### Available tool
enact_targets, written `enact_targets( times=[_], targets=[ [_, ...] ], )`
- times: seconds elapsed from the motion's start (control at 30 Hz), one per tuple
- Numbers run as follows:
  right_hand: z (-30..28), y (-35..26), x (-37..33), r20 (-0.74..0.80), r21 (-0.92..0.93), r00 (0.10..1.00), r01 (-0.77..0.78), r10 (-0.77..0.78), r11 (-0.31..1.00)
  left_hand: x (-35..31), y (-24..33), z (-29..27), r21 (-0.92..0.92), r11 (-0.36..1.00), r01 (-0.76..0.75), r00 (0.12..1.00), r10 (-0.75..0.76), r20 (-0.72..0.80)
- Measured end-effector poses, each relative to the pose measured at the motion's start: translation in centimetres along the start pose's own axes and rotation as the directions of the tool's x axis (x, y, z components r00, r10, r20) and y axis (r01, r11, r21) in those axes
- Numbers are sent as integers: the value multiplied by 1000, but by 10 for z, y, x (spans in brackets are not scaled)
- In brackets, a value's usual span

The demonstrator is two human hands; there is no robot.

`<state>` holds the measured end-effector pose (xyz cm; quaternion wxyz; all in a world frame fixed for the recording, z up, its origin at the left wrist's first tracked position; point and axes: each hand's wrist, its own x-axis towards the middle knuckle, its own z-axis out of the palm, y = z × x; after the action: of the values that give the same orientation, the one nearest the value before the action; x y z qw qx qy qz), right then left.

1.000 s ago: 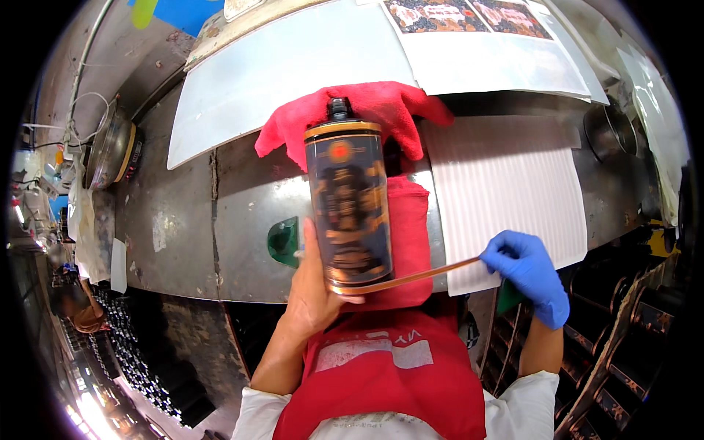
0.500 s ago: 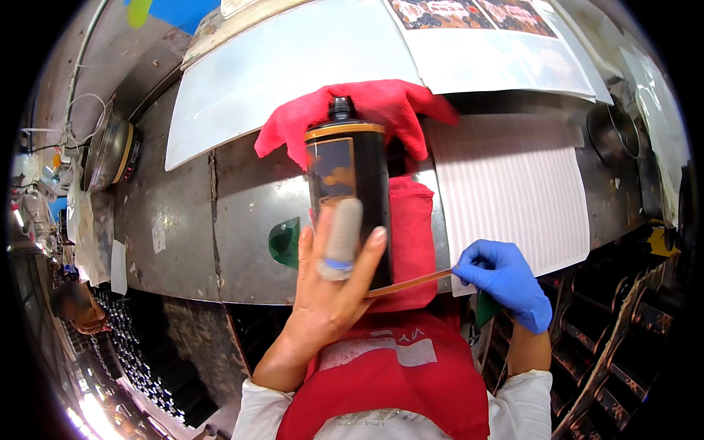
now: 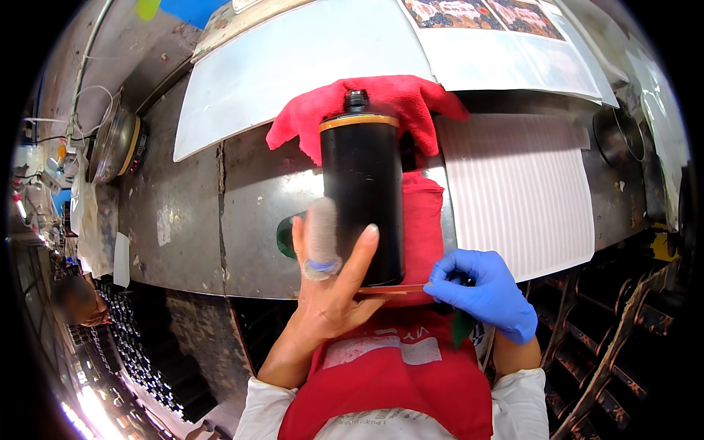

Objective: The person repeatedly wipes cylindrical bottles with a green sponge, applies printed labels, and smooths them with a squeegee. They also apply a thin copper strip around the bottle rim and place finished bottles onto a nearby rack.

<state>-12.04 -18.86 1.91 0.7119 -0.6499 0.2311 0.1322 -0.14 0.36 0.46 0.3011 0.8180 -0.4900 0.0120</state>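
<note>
Two colourful picture sheets (image 3: 480,13) lie under clear film at the top edge

Worn steel worktop (image 3: 183,220), white board (image 3: 293,66) behind, ribbed mat (image 3: 521,191).

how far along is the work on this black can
Done: the black can, cap on, sits over the red cloth. In hand: the left hand steadies it while the gloved right hand holds a thin brown strip at its bottom edge. Left: the strip touches only that edge; further progress cannot be told.
</note>
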Motion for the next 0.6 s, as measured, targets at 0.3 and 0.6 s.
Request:
enact_targets(
  times=[0.3,0.6],
  targets=[
    [16,4,14,-19,46,1000,-3,4,999,-14,-21,15,-215,974,70,998,-68,15],
    [31,3,15,-52,-12,993,106,-106,994,-10,-18,11,-319,940,119,993,-120,16]
  ],
)
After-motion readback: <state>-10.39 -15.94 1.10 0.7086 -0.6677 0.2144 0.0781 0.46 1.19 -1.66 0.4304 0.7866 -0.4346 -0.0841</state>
